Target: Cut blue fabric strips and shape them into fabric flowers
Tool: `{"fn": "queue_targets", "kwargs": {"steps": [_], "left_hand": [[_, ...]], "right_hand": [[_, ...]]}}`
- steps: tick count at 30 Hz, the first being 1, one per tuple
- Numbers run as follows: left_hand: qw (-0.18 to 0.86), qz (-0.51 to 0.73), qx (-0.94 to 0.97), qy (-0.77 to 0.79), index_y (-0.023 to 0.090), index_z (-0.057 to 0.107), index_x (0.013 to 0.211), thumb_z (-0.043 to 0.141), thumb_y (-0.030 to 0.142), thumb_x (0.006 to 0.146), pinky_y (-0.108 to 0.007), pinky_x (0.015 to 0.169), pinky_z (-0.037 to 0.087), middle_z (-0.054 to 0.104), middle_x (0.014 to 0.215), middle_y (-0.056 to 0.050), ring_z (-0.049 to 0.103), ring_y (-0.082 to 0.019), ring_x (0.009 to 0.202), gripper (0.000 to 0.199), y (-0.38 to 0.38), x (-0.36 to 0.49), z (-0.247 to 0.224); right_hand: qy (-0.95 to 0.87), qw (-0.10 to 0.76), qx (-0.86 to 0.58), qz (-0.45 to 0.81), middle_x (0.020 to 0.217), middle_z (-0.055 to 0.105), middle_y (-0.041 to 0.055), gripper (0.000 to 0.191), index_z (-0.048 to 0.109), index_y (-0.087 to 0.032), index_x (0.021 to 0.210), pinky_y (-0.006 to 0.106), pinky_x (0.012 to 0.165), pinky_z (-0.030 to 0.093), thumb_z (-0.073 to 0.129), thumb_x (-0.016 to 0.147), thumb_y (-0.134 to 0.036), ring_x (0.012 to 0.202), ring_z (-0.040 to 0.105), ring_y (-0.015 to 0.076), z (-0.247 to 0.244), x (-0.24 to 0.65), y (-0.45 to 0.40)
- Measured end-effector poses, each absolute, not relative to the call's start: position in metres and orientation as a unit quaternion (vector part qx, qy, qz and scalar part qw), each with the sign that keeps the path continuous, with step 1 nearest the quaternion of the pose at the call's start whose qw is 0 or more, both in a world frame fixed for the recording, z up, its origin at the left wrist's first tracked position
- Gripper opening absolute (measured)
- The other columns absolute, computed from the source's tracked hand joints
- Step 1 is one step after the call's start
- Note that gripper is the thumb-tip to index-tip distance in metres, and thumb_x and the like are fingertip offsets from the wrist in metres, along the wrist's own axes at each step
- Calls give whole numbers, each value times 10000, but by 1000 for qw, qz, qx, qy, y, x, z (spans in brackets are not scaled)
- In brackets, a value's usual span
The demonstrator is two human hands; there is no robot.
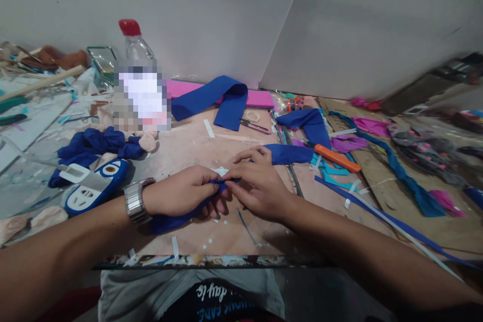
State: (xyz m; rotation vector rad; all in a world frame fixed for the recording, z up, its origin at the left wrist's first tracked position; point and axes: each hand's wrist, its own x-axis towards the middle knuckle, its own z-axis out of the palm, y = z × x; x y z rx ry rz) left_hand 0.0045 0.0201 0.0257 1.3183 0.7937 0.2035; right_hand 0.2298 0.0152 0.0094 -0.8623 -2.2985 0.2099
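A dark blue fabric strip (171,222) runs beneath my left wrist, up between my hands, and another blue length shows beyond my right fingers. My left hand (188,191), with a metal watch on its wrist, pinches the strip between thumb and fingers. Meeting it at the fingertips, my right hand (260,183) grips the same fabric, its fingers bent. Behind the hands, a folded blue strip (230,98) lies partly over a pink strip (264,99). An orange cutter (337,158) rests right of my right hand.
At left are a blue-and-white power strip (96,186), gathered blue fabric (92,146) and a red-capped bottle (139,50). Small scissors (254,126) and a tape roll (252,116) lie behind the hands. Cardboard (381,176) with fabric pieces is at right, near the wall.
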Motion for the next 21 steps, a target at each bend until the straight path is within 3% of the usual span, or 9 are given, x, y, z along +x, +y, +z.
{"fn": "queue_targets", "kwargs": {"steps": [4, 8, 16, 21], "left_hand": [[767, 98, 544, 326, 130, 661, 992, 517, 323, 949, -324, 750, 587, 791, 950, -131, 735, -185, 761, 244, 23, 3, 25], [789, 98, 524, 305, 152, 705, 981, 520, 296, 892, -305, 703, 576, 805, 900, -109, 750, -197, 744, 250, 26, 1, 28], [781, 120, 521, 323, 110, 703, 959, 594, 461, 993, -278, 725, 573, 775, 869, -107, 708, -146, 714, 368, 27, 3, 26], [761, 117, 543, 335, 109, 693, 966, 574, 444, 1019, -256, 695, 555, 753, 849, -81, 678, -118, 686, 359, 27, 1, 24]], "right_hand": [[-884, 348, -306, 57, 896, 780, 2, 73, 759, -260, 973, 485, 1030, 297, 702, 948, -224, 1053, 654, 231, 8, 231, 16], [-888, 356, -288, 36, 880, 787, -9, 64, 757, -259, 982, 484, 1027, 311, 709, 955, -225, 1034, 656, 225, 9, 232, 16], [-888, 365, -277, 33, 852, 794, -29, 42, 757, -256, 956, 497, 1061, 276, 740, 937, -223, 1010, 665, 222, 12, 231, 16], [-882, 336, -326, 60, 884, 806, -12, 46, 758, -263, 966, 496, 1048, 280, 714, 954, -268, 1017, 674, 232, 13, 231, 15]]}}
